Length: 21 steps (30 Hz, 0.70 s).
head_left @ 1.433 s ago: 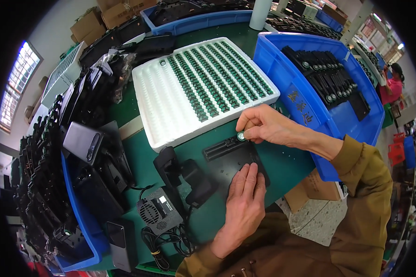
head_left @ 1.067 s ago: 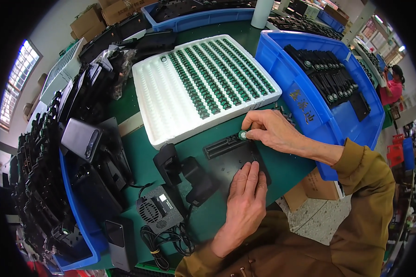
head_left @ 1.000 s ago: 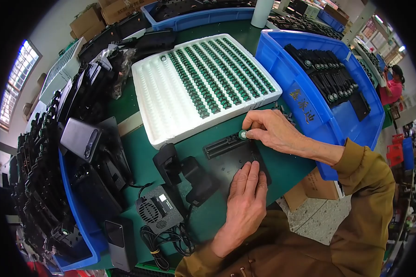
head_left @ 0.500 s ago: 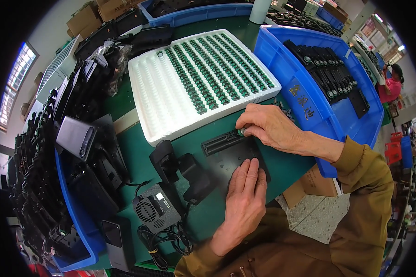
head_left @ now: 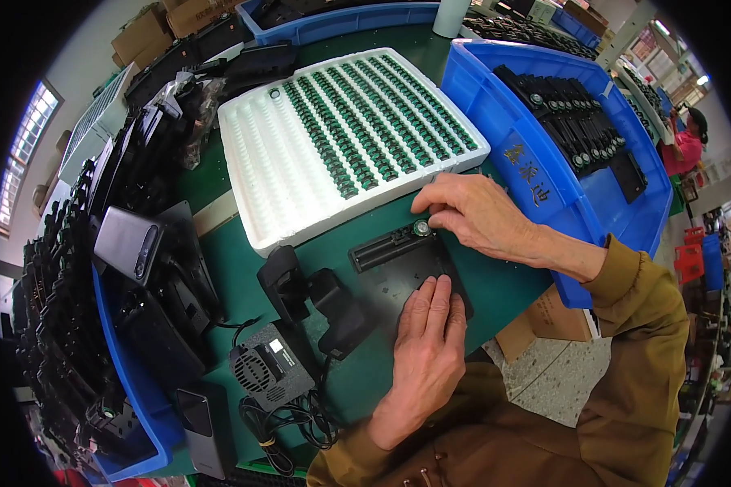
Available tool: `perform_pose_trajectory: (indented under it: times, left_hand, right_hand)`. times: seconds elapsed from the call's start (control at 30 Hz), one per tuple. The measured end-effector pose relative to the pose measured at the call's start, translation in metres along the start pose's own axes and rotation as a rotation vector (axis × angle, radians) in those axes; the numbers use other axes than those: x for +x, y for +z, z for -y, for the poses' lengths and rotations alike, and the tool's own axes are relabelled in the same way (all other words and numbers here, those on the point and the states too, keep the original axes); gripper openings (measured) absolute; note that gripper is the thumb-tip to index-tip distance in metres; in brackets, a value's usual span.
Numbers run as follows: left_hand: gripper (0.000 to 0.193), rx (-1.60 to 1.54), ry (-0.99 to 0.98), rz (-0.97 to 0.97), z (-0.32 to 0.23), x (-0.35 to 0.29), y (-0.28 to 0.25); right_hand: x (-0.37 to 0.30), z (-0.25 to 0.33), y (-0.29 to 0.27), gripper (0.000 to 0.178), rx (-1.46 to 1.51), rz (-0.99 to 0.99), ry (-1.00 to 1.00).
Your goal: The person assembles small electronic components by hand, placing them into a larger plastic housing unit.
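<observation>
A flat black plastic part with a raised long bar lies on the green table before me. My left hand rests flat on its lower right portion, fingers stretched out. At the bar's right end sits a small round metallic piece with a green edge. Just above this piece is my right hand, its forefinger and thumb apart and nothing visible between them. Its other fingers are curled and partly hidden. Beyond both hands stands a white foam tray holding rows of small green-and-black pieces; its left rows are bare.
At right, a blue bin holds several black parts. A black two-pronged stand, a vented box with coiled cable and a grey power bank lie left of my hands. Black parts fill another blue bin at far left.
My right thumb and forefinger have let go of the small round piece and lifted slightly off it, leaving it exposed at the bar's end. My left hand stays on the plate.
</observation>
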<state>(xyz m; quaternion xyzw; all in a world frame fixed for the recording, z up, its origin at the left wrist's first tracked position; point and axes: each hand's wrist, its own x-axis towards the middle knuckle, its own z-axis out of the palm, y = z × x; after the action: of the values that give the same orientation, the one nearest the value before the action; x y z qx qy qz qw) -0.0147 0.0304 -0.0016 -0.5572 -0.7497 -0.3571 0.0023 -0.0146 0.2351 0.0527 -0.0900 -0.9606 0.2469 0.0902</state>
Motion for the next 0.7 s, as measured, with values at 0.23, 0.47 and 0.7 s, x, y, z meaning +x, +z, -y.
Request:
perform_pose_trajectory:
  times: [0.23, 0.47, 0.7]
  left_hand:
    - [0.039, -0.006, 0.008, -0.002, -0.0002, 0.0, 0.0001]
    - [0.036, 0.008, 0.006, -0.007, 0.0012, -0.0014, 0.0012]
    - [0.036, -0.025, 0.004, -0.02, -0.0013, -0.0001, 0.004]
  right_hand:
    - [-0.0022, 0.0046, 0.0063, 0.015, -0.01, 0.033, -0.077]
    - [0.0017, 0.0095, 0.0026, 0.014, 0.003, 0.089, -0.033]
    - [-0.0032, 0.0043, 0.0053, 0.016, -0.167, 0.019, -0.164]
